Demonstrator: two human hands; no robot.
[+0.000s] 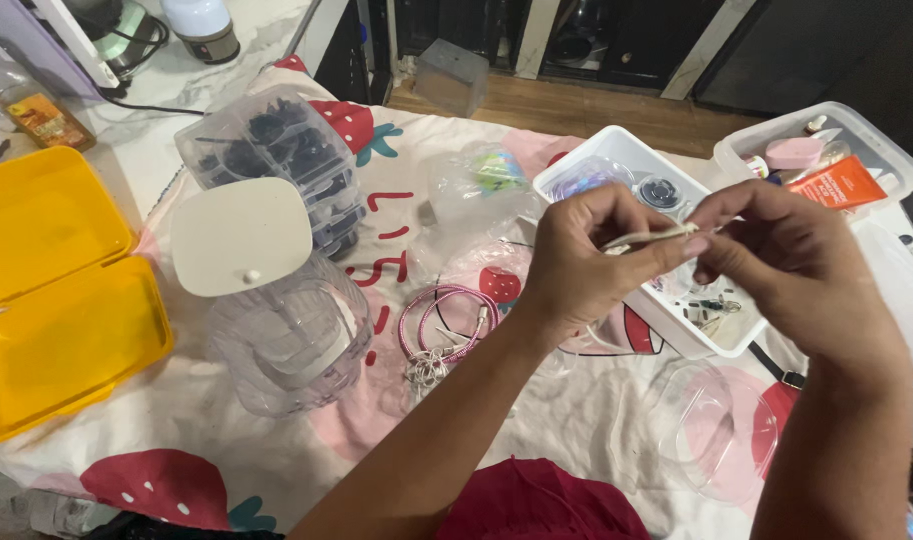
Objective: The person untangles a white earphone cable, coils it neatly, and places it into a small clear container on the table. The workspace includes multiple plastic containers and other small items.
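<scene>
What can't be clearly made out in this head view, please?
- Thin pale item, head view: ends covered by left hand and right hand; kind unclear.
- White tray contents: partly hidden behind both hands.
- Yellow box: cut off by the left edge.

Soft, even indoor light falls from above on the strawberry-print cloth [277,440], leaving only faint shadows beneath the clear lidded jar [287,340]. The open yellow box [57,300] glows saturated and bright, while the room beyond the table's [167,150] far edge sinks into darkness. Both hands [587,260] [787,260] show slight motion blur; wide-angle stretch bends the frame's corners. Clear plastic catches pale glare.
</scene>
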